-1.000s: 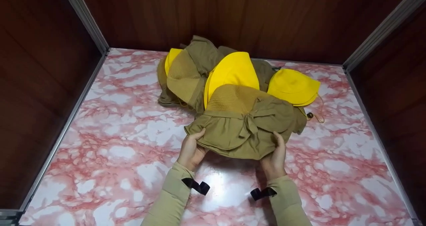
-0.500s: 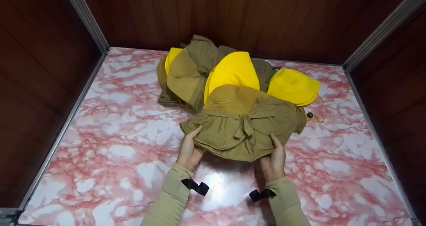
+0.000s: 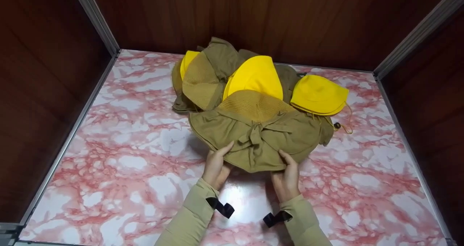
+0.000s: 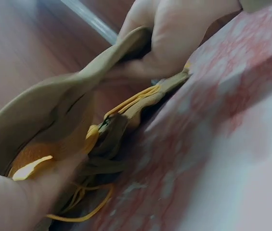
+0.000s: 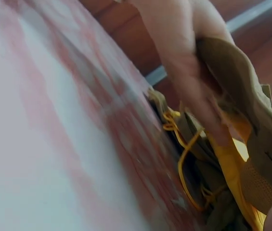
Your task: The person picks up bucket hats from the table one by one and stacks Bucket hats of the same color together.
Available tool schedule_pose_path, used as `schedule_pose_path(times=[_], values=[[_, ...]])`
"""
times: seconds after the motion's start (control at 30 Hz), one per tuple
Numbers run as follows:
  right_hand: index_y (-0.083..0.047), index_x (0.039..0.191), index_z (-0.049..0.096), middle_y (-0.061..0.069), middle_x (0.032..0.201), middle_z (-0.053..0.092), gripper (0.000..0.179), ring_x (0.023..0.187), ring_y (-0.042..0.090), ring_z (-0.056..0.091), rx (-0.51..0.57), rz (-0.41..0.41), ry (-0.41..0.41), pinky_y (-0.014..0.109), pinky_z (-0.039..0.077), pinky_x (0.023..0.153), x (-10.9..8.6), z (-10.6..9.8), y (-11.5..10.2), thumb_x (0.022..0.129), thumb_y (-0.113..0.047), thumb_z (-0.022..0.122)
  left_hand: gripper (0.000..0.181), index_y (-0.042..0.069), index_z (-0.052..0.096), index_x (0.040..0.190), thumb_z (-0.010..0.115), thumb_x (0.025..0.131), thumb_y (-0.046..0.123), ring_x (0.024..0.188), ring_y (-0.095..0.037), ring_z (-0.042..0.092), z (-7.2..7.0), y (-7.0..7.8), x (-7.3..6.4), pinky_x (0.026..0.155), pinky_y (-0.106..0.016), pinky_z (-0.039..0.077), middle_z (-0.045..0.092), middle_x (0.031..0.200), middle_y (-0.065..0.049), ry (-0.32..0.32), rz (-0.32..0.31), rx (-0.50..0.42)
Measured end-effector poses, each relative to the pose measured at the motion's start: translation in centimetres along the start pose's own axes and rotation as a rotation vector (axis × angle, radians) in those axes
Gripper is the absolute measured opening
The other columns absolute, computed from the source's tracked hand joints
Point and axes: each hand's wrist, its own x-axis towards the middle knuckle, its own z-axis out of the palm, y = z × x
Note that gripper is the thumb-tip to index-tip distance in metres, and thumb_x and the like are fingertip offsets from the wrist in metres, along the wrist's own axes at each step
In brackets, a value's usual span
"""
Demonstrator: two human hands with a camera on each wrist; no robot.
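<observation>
An olive sun hat (image 3: 239, 137) with a mesh crown and a bow tied at the brim is held by both hands at its near edge. My left hand (image 3: 217, 166) pinches the brim left of the bow, thumb on top and fingers underneath. On the right of the bow, my right hand (image 3: 287, 173) grips the same brim likewise. The wrist views show the brim (image 4: 39, 106) raised off the table, with both hands at it. Behind the held hat lies a yellow hat (image 3: 255, 75), partly covered by its crown.
More olive hats (image 3: 203, 79) are heaped at the back left. A small yellow hat (image 3: 319, 95) with a cord and black toggle (image 3: 337, 125) lies at the right. The table (image 3: 119, 188) has a red-and-white marbled top. Dark wood panels (image 3: 253, 17) enclose its back and sides.
The hat's brim has spread wider and shifted left, its bow moving left with it. Both hands have come closer together along the brim. The other hats stay put.
</observation>
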Motion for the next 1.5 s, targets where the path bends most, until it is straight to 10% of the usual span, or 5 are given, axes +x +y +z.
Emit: schedule_pose_path(times=[0.4,0.63,0.97,1.27,1.5], values=[[-0.002,0.094,0.065,0.007,0.091,0.068,0.019,0.083,0.019,0.07,-0.192,-0.043,-0.025,0.029,0.059,0.078,0.4,-0.3,-1.0,0.098,0.006,0.048,0.04,-0.004,0.045,0.132,0.051,0.093,-0.014,0.104,-0.018,0.067,-0.5,-0.3,-0.1,0.096,-0.037,0.056,0.068,0.11,-0.005,-0.016,0.048,0.041],[-0.01,0.125,0.058,0.002,0.119,0.067,0.028,0.11,0.018,0.066,-0.308,-0.064,-0.052,0.033,0.053,0.1,0.8,-0.6,-1.6,0.099,-0.002,0.055,0.034,-0.001,0.05,0.121,0.053,0.09,-0.016,0.1,-0.018,0.068,-1.3,0.3,-0.4,0.092,-0.035,0.057,0.069,0.106,-0.005,0.03,0.053,0.049],[-0.011,0.13,0.055,0.004,0.12,0.066,0.04,0.108,0.017,0.067,-0.266,-0.159,-0.033,0.03,0.054,0.098,2.4,-0.6,-5.1,0.094,0.006,0.06,0.039,0.003,0.047,0.121,0.058,0.087,-0.015,0.098,-0.014,0.066,-2.4,1.6,-0.8,0.088,-0.029,0.057,0.066,0.106,0.0,0.092,0.066,0.153],[-0.005,0.13,0.056,0.008,0.116,0.067,0.042,0.103,0.02,0.069,-0.335,-0.189,-0.054,0.034,0.057,0.093,2.3,-0.1,-6.4,0.091,0.009,0.063,0.086,0.01,0.021,0.157,0.067,0.086,-0.005,0.143,-0.027,0.035,-3.4,5.6,0.2,0.12,-0.04,0.03,0.031,0.159,-0.012,0.098,0.208,0.438],[-0.003,0.121,0.062,0.008,0.107,0.069,0.037,0.091,0.019,0.071,-0.588,-0.231,-0.055,0.033,0.061,0.081,1.4,1.1,-6.7,0.086,0.004,0.072,0.053,0.003,0.05,0.138,0.071,0.091,0.014,0.133,-0.029,0.046,-4.3,9.6,0.8,0.116,-0.042,0.032,0.051,0.143,-0.017,0.113,0.433,0.911]])
